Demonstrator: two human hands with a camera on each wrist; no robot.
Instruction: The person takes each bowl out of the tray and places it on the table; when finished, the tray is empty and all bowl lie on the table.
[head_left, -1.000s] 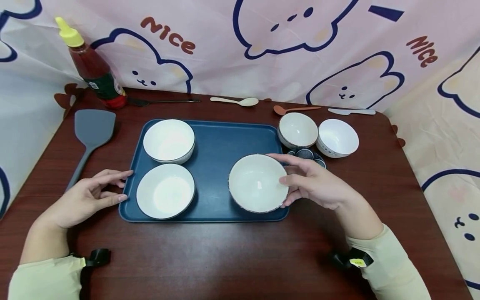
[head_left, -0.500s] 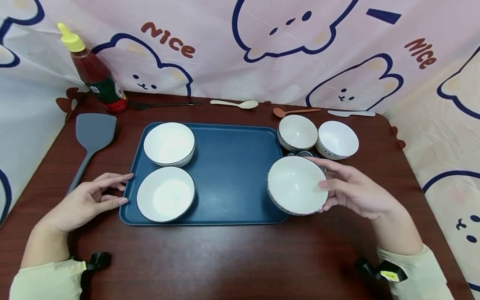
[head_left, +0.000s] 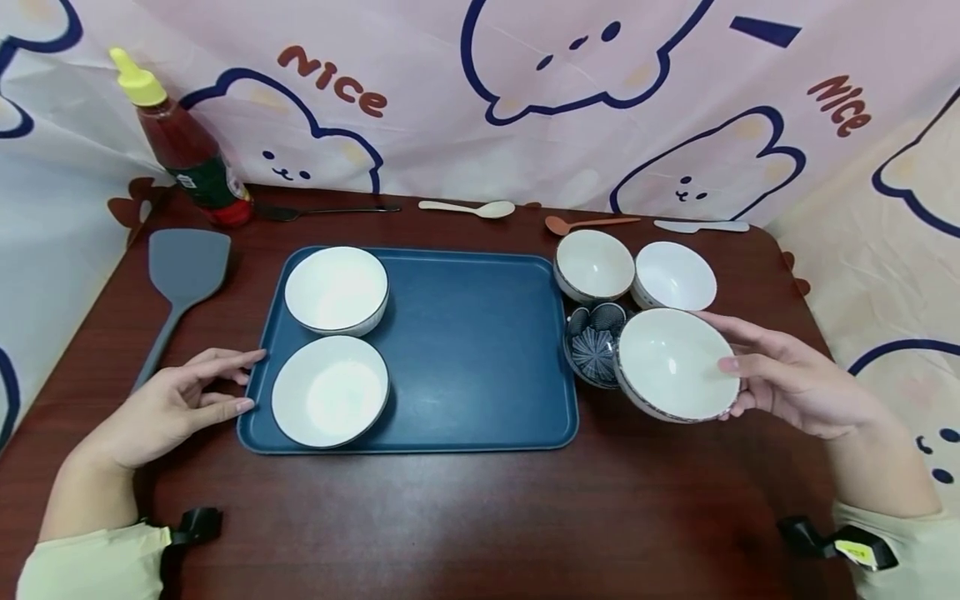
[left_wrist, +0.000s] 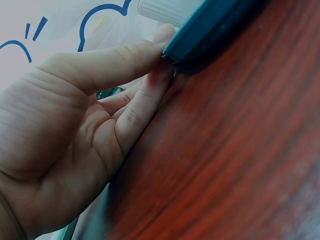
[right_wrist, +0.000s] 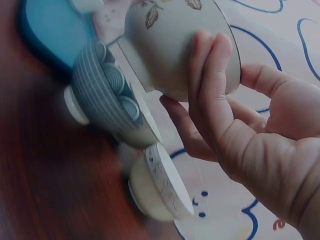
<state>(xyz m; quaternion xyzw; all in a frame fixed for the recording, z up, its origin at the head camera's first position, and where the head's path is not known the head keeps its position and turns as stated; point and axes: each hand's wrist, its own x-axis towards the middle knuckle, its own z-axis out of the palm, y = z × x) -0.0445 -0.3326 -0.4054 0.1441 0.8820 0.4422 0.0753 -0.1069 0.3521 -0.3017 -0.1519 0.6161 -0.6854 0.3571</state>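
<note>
My right hand (head_left: 731,367) grips a white bowl (head_left: 675,362) by its right rim, thumb inside, and holds it tilted above the table just right of the blue tray (head_left: 472,333). In the right wrist view the fingers (right_wrist: 215,85) curl under this leaf-patterned bowl (right_wrist: 170,50). A small blue patterned bowl (head_left: 595,343) stands right beside it. My left hand (head_left: 251,379) rests on the table, its fingertips touching the tray's left edge (left_wrist: 210,25). Two white bowls (head_left: 336,289) (head_left: 330,392) sit on the left side of the tray.
Two more white bowls (head_left: 594,264) (head_left: 675,275) stand behind the held one. A sauce bottle (head_left: 187,150) and a grey spatula (head_left: 183,271) are at the left. Spoons (head_left: 472,207) (head_left: 588,222) and a white knife (head_left: 701,225) lie along the back edge by the curtain.
My right hand has carried the white bowl rightward, off the tray's right side to beside the blue patterned bowl. The left hand has stayed at the tray's edge.
</note>
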